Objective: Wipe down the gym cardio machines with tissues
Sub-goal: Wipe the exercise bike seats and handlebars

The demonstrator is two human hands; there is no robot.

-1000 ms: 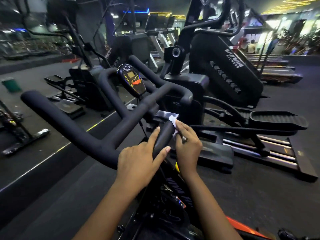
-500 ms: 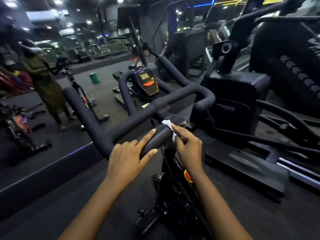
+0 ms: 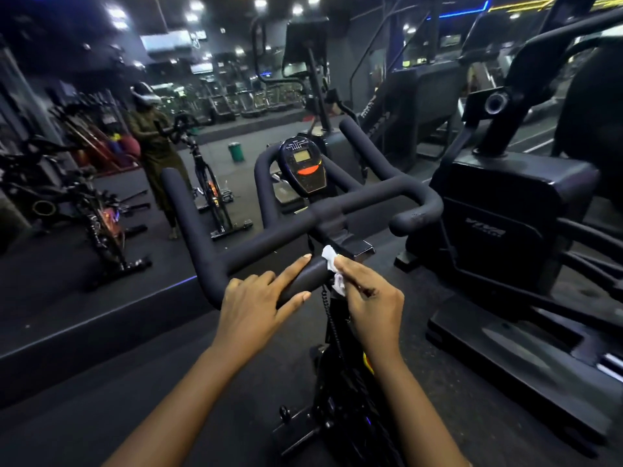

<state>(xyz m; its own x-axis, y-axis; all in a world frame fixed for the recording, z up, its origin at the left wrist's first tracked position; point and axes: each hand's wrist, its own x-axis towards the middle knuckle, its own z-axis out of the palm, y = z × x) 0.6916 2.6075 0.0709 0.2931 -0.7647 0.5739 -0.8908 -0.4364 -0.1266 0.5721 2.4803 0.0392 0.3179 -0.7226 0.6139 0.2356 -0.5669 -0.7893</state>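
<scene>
Right grip (image 3: 371, 301) still presses tissue (image 3: 328, 257) against handlebar (image 3: 269, 238).

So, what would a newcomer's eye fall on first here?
In the centre foreground, the right hand pinches a crumpled white tissue against the black padded handlebar while the left hand rests on its near end. Behind it sits an oval black console with an orange button.
</scene>
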